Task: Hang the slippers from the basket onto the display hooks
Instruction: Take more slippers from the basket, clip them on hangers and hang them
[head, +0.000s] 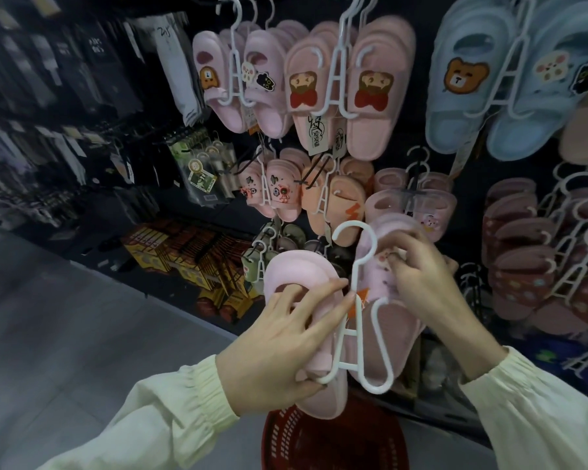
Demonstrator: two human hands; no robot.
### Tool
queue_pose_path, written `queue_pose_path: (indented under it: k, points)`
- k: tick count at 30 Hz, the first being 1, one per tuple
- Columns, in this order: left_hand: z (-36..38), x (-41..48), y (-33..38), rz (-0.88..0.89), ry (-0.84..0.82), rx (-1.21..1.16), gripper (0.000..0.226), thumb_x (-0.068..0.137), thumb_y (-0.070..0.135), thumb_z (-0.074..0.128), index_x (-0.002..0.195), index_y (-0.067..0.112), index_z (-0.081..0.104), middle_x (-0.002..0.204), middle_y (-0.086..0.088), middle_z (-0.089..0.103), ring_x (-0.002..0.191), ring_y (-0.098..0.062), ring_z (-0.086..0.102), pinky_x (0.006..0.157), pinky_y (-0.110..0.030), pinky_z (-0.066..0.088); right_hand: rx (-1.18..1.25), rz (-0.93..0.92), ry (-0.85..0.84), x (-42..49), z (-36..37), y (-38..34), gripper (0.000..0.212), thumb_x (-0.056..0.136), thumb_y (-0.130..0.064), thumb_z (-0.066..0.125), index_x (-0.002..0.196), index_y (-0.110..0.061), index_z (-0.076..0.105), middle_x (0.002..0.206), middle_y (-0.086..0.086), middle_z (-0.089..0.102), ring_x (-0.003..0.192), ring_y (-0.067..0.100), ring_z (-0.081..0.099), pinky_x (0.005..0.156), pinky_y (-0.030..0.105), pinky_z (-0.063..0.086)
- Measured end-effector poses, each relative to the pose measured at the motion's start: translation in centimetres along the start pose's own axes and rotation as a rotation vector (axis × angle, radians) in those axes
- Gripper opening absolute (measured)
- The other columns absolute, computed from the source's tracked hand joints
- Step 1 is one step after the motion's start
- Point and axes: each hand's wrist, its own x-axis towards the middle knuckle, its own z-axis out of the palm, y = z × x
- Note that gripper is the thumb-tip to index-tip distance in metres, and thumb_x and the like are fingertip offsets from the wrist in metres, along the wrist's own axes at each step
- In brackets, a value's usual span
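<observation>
A pair of pale pink slippers hangs on a white plastic hanger (pixel 357 300) held in front of the display wall. My left hand (pixel 282 344) grips the left slipper (pixel 296 276), fingers across its strap and thumb under the hanger's lower bar. My right hand (pixel 421 279) holds the top of the right slipper (pixel 387 320), fingers curled over its strap. The hanger's hook points up, free of any display hook. The red basket (pixel 286 439) stands on the floor below my hands.
The dark wall carries many hung pairs: pink ones (pixel 381 93) at top centre, blue ones (pixel 510 79) at top right, peach ones (pixel 340 205) in the middle, dark pink ones (pixel 523 252) at right. Yellow boxes (pixel 184 252) sit low left beside grey floor.
</observation>
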Motion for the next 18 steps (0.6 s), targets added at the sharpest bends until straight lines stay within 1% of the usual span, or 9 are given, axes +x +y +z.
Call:
queue_pose_path:
  k: [3,6,8,10,11,12,15,18]
  points:
    - [0.3,-0.3,-0.3,0.002,-0.022,0.040,0.105,0.075,0.047,0.070,0.158,0.019,0.014,0.161,-0.006,0.015,0.117,-0.029,0.044,0.098,-0.047,0.045,0.026,-0.002,0.022,0.6,-0.5,-0.2,0.039,0.092,-0.012,0.048,0.084,-0.047,0.061,0.108,-0.019,0.057,0.111,0.012,0.056,0.103,0.056,0.038]
    - [0.6,-0.4,-0.5,0.001,-0.024,0.059,0.105,0.072,0.047,0.074,0.158,0.020,0.019,0.161,-0.006,0.015,0.115,-0.028,0.044,0.097,-0.045,0.046,0.065,-0.021,0.043,1.0,-0.7,-0.4,0.024,0.095,-0.012,0.056,0.091,-0.035,0.061,0.098,-0.019,0.064,0.101,0.003,0.060,0.102,0.055,0.041]
    - [0.5,-0.3,-0.7,-0.003,-0.015,0.070,0.107,0.070,0.048,0.076,0.157,0.021,0.021,0.161,-0.007,0.018,0.112,-0.028,0.043,0.096,-0.045,0.047,0.090,-0.049,0.054,0.9,-0.7,-0.7,0.020,0.094,-0.009,0.060,0.093,-0.029,0.062,0.093,-0.018,0.065,0.096,-0.002,0.061,0.099,0.047,0.045]
    - [0.4,-0.3,-0.9,-0.012,-0.003,0.091,0.109,0.067,0.050,0.078,0.157,0.021,0.023,0.160,-0.008,0.020,0.110,-0.027,0.043,0.094,-0.044,0.048,0.126,-0.067,0.045,0.6,-0.7,-1.2,0.018,0.094,-0.006,0.060,0.097,-0.023,0.062,0.094,-0.015,0.066,0.093,-0.005,0.061,0.091,0.032,0.051]
    - [0.4,-0.3,-0.9,-0.021,0.006,0.097,0.110,0.066,0.051,0.078,0.157,0.021,0.023,0.160,-0.008,0.021,0.110,-0.027,0.043,0.093,-0.043,0.049,0.142,-0.073,0.036,0.4,-0.7,-1.3,0.017,0.095,-0.006,0.060,0.098,-0.022,0.063,0.096,-0.014,0.066,0.093,-0.005,0.061,0.086,0.026,0.051]
    - [0.3,-0.3,-1.0,-0.031,0.016,0.099,0.113,0.065,0.051,0.079,0.157,0.021,0.022,0.160,-0.008,0.022,0.109,-0.027,0.044,0.092,-0.043,0.049,0.156,-0.081,0.029,0.3,-0.7,-1.5,0.016,0.095,-0.006,0.060,0.100,-0.021,0.063,0.097,-0.012,0.066,0.093,-0.003,0.062,0.084,0.022,0.051]
    - [0.2,-0.3,-1.2,-0.058,0.049,0.108,0.117,0.062,0.049,0.082,0.158,0.020,0.020,0.159,-0.008,0.023,0.106,-0.027,0.046,0.090,-0.044,0.049,0.145,-0.120,0.006,0.1,-0.4,-1.6,0.017,0.094,-0.003,0.059,0.102,-0.018,0.065,0.098,-0.010,0.068,0.095,0.000,0.063,0.085,0.021,0.051]
    - [0.1,-0.4,-1.7,-0.093,0.077,0.102,0.112,0.066,0.044,0.081,0.157,0.019,0.022,0.160,-0.010,0.022,0.106,-0.027,0.042,0.089,-0.048,0.050,0.064,-0.166,-0.032,-0.1,-0.2,-2.2,0.026,0.091,0.003,0.056,0.102,-0.017,0.069,0.098,-0.010,0.070,0.095,-0.001,0.063,0.085,0.015,0.050]
